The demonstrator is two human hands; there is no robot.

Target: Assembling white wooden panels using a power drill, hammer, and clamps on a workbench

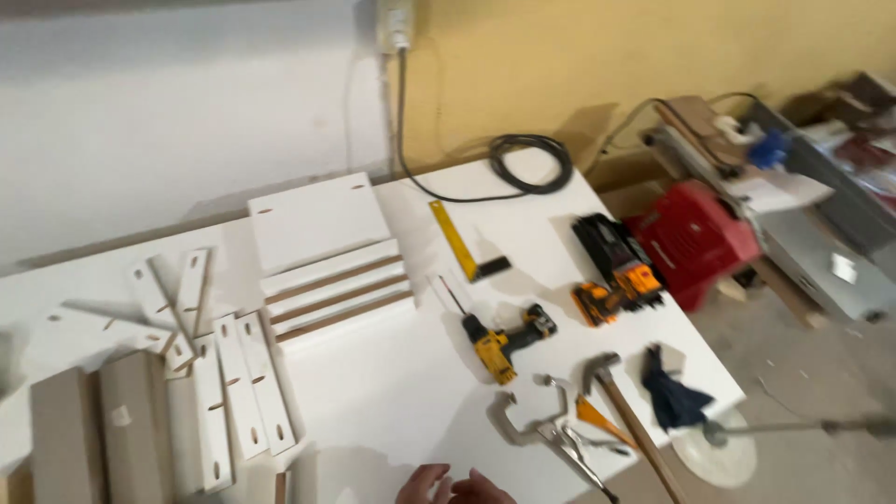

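Only the fingers of one of my hands (453, 487) show at the bottom edge, resting on the white worktable (392, 383); which hand it is I cannot tell, and it holds nothing. Nearest to it lies a metal locking clamp (551, 429), with a wooden-handled hammer (630, 415) just right of that. A yellow and black cordless drill (504, 341) lies further up the table. White slotted strips (247, 387) and stacked white panels (331, 271) lie to the left.
A yellow square ruler (462, 245), an orange and black power tool (616, 271), a dark blue cloth (672, 397) and a coiled black cable (532, 163) sit on the table. A red machine (695, 238) and a saw bench stand at the right, beyond the table's edge.
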